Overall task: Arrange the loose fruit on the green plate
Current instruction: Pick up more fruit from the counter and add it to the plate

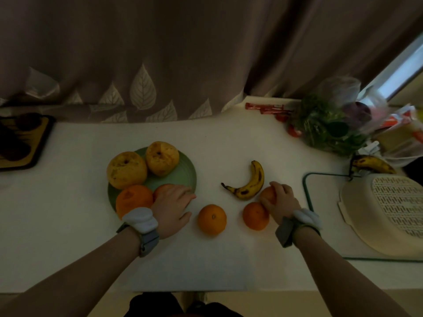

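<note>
Right hand (280,199) grips orange (268,195); left hand (172,203) seemingly covers another.
</note>
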A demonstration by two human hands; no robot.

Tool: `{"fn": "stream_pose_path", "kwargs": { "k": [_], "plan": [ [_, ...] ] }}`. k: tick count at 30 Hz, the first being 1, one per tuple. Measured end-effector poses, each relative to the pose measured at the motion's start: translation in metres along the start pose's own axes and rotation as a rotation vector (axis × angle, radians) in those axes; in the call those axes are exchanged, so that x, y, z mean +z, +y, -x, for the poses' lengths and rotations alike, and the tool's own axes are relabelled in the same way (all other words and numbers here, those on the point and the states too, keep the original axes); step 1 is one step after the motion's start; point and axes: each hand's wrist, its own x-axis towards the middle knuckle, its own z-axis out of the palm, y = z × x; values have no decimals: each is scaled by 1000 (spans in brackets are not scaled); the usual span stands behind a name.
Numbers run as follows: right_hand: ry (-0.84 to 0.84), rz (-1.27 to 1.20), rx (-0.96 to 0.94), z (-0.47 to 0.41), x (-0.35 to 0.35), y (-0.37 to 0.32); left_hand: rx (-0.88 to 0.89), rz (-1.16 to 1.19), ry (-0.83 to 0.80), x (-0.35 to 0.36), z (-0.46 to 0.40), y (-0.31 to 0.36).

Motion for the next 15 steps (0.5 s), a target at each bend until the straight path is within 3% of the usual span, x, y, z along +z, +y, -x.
{"fn": "stream_pose_path", "kwargs": {
  "k": [4,7,10,13,15],
  "plan": [
    [-85,-104,139,-7,-14,-6,6,-115,-29,4,2,-7],
    [19,-27,135,-7,-26,-26,-44,-118,-140,-4,3,-12],
    [129,-273,-21,-3,-32,-59,-136,-123,-188,-11,6,-19],
    [-39,-577,-238,2,-23,-100,-125,-198,-244,-16,12,-20],
    [-113,-627,-352,2,-8,-125,-108,-266,-244,-23,13,-20]
  ]
}}
